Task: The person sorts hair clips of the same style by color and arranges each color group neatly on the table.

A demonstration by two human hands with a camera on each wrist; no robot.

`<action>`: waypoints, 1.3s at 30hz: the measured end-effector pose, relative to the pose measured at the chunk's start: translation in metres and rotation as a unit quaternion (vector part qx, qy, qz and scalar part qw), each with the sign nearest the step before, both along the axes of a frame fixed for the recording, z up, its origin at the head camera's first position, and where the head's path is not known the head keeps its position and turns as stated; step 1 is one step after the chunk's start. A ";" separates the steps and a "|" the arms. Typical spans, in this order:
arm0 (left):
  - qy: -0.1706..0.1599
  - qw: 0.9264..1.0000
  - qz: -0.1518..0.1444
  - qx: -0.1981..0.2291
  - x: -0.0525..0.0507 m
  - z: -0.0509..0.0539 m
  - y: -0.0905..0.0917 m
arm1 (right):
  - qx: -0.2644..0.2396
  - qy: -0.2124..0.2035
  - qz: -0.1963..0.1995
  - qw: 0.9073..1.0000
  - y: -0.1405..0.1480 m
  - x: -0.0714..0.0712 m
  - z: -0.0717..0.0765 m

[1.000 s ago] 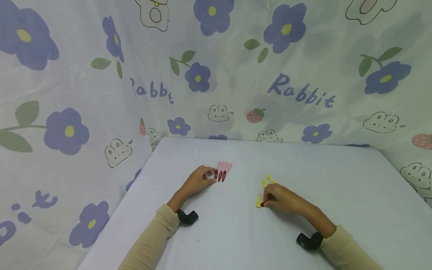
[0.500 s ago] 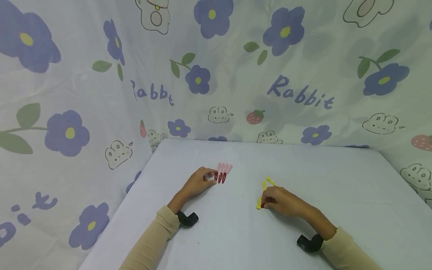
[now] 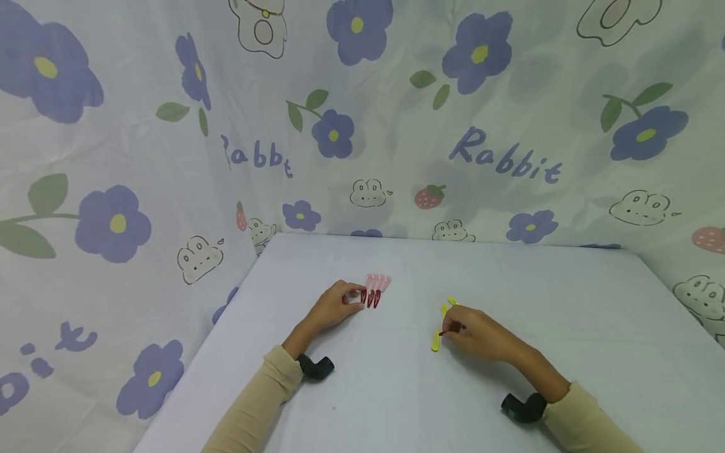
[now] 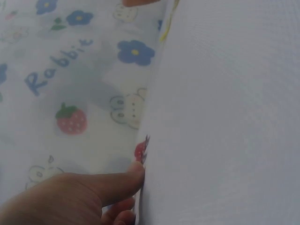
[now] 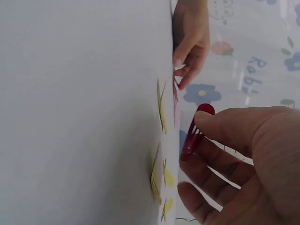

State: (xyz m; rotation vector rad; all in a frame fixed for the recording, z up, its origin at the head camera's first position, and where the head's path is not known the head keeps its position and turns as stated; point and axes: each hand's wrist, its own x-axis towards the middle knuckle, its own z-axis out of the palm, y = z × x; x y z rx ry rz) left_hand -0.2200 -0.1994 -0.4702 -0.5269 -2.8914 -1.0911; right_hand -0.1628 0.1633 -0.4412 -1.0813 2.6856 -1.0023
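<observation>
Hairclip (image 5: 191,139), pinched above the surface (image 3: 340,402) by my right hand (image 3: 481,333), points its rounded end leftward, long axis sideways, more edge-on than earlier; my left hand (image 3: 333,306) grips another clip (image 3: 364,297).

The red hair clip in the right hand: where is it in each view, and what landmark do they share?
Head: the red hair clip is a small dark sliver in the right hand, right of centre, below mid-height.
Left wrist: not visible.
Right wrist: the red hair clip shows clearly, right of centre.
Shared landmark: the left hand, respectively left of centre, bottom left, and top right of centre.
</observation>
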 end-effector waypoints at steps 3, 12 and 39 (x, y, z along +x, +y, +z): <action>0.002 1.000 -0.001 -0.002 0.001 0.001 0.000 | -0.020 0.000 -0.009 1.000 -0.001 0.000 0.004; 0.002 1.000 0.007 -0.006 0.001 0.003 0.001 | -0.121 0.028 0.014 0.992 0.000 0.002 0.016; 0.006 1.000 0.003 -0.005 0.001 0.001 0.001 | -0.141 -0.045 -0.033 0.988 -0.013 -0.011 0.024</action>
